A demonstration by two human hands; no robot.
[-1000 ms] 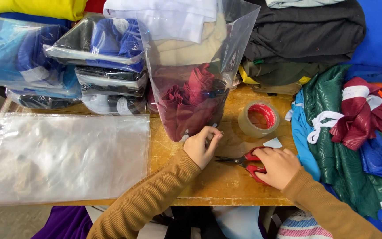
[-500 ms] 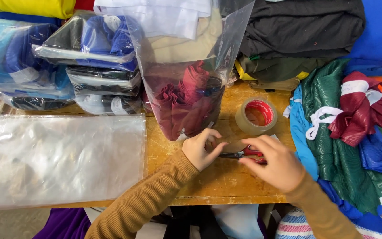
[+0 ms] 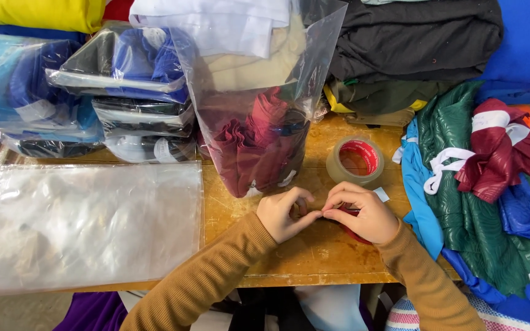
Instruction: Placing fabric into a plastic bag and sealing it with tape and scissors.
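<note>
Both grips met fingertip to fingertip just below the tape roll (image 3: 356, 162): the left hand (image 3: 284, 213) and the right hand (image 3: 363, 214) pinched together on something too small to identify — perhaps a strip of tape, judging by the roll so near. Under the right palm lay a red-handled tool (image 3: 352, 231), mostly hidden, likely scissors kept within reach. Left of the roll stood a clear bag (image 3: 259, 92) holding maroon cloth, propped upright against stacked garments. Both wrists rested low on the wooden surface (image 3: 314, 257), forearms angled inward — a steadying pose for fine work.
</note>
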